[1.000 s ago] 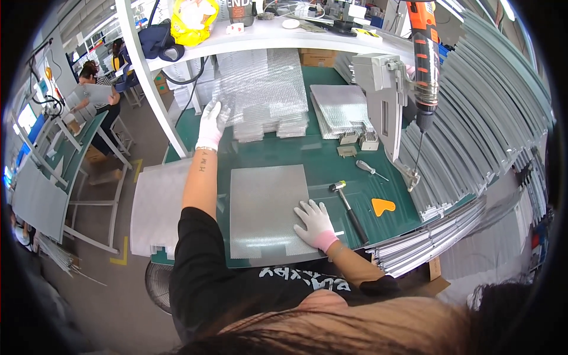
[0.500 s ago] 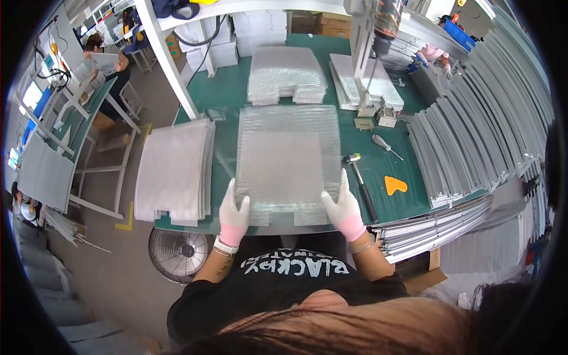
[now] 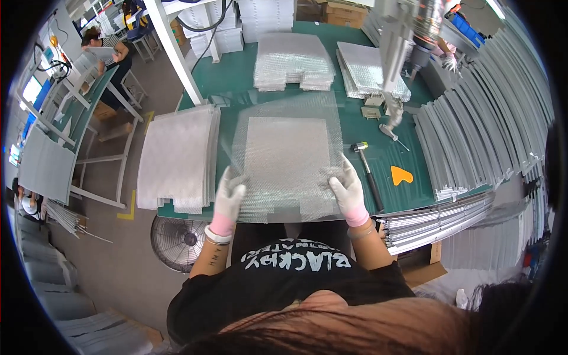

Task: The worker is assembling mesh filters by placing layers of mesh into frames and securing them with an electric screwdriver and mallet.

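Note:
A see-through mesh-textured sheet [image 3: 287,106] hangs over the green table in front of me, with a paler rectangle [image 3: 287,145] showing in its middle. My left hand [image 3: 229,201], in a white glove with a pink cuff, pinches its left edge near the front. My right hand [image 3: 350,192], gloved alike, grips the right edge, thumb on top. The fingers of both hands show dimly through the sheet, beneath it. Left of my left hand lies a stack of whitish panels [image 3: 174,157]. A hammer [image 3: 368,177] with a black handle lies right of my right hand.
Stacks of bubble-textured sheets [image 3: 293,62] stand at the back. An orange scraper [image 3: 401,175] and a screwdriver [image 3: 393,135] lie to the right, under a hanging power driver [image 3: 423,35]. Many grey strips [image 3: 467,142] line the right edge. A floor fan [image 3: 180,242] stands below left.
Both hands have closed on the side edges of the mesh-textured sheet and lifted it, so the table shows through. The view has shifted slightly.

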`<state>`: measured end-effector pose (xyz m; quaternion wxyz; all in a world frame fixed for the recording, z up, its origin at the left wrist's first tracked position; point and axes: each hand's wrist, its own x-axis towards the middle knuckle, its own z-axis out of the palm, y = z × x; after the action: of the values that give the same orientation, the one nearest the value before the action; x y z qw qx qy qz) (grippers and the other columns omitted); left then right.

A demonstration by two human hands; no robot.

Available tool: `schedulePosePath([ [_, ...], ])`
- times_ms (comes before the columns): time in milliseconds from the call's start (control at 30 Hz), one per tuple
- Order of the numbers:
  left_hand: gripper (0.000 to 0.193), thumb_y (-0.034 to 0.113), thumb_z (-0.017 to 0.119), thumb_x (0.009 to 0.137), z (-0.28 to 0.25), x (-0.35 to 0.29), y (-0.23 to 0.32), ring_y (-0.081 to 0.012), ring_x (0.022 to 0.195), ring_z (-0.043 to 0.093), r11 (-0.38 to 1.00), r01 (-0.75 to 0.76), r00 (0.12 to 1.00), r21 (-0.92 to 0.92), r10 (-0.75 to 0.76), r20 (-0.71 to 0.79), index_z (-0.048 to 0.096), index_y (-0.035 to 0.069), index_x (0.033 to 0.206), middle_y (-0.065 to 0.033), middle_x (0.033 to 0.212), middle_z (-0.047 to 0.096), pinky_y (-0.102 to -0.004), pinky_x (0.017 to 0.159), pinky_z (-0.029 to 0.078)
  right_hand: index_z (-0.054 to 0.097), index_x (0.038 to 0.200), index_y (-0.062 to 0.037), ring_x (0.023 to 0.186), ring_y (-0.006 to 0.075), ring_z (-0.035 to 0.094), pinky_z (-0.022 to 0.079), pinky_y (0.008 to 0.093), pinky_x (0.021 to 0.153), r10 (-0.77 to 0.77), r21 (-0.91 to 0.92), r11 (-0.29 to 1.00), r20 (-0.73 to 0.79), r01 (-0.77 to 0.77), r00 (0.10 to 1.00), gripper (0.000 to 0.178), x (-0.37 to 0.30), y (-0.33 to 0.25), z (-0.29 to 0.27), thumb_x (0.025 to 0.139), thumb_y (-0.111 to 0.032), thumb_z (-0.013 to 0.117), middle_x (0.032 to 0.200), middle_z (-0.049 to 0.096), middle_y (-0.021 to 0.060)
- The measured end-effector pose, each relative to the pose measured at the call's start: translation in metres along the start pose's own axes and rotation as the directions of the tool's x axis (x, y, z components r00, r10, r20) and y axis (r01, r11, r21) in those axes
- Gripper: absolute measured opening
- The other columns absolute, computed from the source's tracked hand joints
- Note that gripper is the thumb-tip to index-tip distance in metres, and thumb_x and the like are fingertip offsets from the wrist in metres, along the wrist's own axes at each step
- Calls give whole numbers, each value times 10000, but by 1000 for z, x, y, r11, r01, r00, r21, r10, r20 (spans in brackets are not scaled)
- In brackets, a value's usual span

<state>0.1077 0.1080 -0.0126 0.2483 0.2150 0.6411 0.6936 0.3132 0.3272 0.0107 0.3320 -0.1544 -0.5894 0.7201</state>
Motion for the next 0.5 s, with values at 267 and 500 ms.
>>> schedulePosePath([
  [267, 546, -1, 506, 970, -139, 30, 75, -23, 728, 524, 978, -181, 903, 105, 208, -377, 369, 28, 1497, 21, 890, 603, -163, 653, 446, 359, 1451, 14, 1320, 402, 432, 355, 456, 1109, -57, -998, -6, -66, -66, 996, 837, 3, 44, -9, 796, -319, 761, 1404, 461, 255],
  [500, 764, 154, 726, 817, -223, 70, 44, -277, 867, 655, 329, 258, 932, 908, 162, -324, 371, 49, 1486, -138, 964, 661, -376, 820, 521, 361, 1460, -3, 1206, 360, 522, 442, 443, 1012, -66, -966, 232, -132, -113, 989, 870, -13, 54, -17, 736, -199, 802, 1337, 496, 224],
])
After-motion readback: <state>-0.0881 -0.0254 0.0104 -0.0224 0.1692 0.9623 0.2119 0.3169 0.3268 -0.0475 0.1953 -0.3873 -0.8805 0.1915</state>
